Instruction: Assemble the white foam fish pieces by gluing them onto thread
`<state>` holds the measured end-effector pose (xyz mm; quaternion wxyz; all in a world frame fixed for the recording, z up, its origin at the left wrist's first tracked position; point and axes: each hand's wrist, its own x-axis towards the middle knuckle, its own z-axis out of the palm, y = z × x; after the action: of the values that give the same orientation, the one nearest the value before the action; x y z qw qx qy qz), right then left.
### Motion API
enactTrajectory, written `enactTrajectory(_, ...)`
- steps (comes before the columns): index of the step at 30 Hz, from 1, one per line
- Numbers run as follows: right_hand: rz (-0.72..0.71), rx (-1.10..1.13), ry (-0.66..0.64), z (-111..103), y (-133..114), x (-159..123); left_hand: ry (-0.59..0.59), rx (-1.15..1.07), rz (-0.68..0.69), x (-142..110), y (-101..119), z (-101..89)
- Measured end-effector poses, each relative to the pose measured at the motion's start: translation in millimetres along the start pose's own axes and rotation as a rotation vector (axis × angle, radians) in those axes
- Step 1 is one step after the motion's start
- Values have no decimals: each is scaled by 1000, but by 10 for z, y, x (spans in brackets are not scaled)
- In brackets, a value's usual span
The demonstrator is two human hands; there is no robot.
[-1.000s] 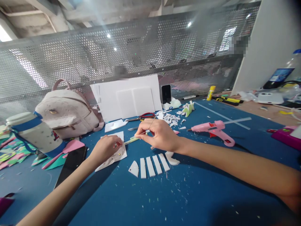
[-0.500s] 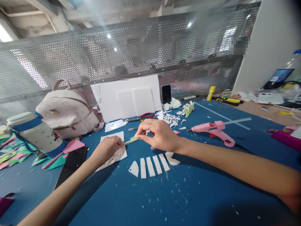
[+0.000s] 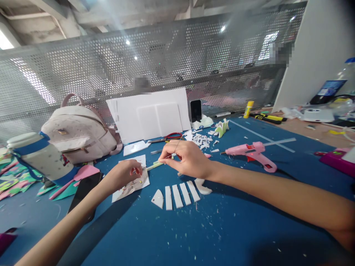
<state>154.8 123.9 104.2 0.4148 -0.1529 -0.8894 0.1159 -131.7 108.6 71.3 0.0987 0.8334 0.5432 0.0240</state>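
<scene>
My right hand (image 3: 191, 159) is closed in a pinch on a thin wire-like strand (image 3: 176, 147), which slants up past the knuckles; whether it is wire or thread I cannot make out. Below its fingertips lies a pale green stick (image 3: 155, 166). My left hand (image 3: 124, 173) hangs with curled fingers over a white sheet of paper (image 3: 122, 195) dotted with tiny bits; anything in its fingertips is too small to name. In front of both hands, several white foam strips (image 3: 177, 196) lie in a row between a pointed foam head (image 3: 158, 199) and a curved foam tail (image 3: 203, 187).
A pink glue gun (image 3: 249, 150) lies at right. Behind the hands are red-handled scissors (image 3: 173, 135), white foam scraps (image 3: 203, 140) and a standing white board (image 3: 124, 122). At left are a tumbler (image 3: 41, 159), a backpack (image 3: 80, 129) and a dark phone (image 3: 85, 195).
My left hand has shifted slightly left and down, and its fingertips show more plainly over the paper. My right hand keeps its place with the strand.
</scene>
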Motion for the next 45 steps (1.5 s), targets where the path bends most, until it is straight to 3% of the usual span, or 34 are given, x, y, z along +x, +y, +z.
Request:
enactTrajectory(4,4,-1,-8,13,-2,-1,-98,-61,50,3,-2,11)
enactTrajectory(11,5,1,-14,14,10,-7,-99,-137,59,-10,-60,82)
enactTrajectory(15,5,1,-14,12,4,-3,-10,-239,65,5,9,57)
enactTrajectory(24,13,1,-19,27,19,-7,269,-766,72,-48,482,12)
enactTrajectory(30,8,0,-19,34,12,-10,382,-928,42,-111,693,-18)
enactTrajectory(45,7,-22,-26,41,11,-20,408,-1002,10,-110,736,-27)
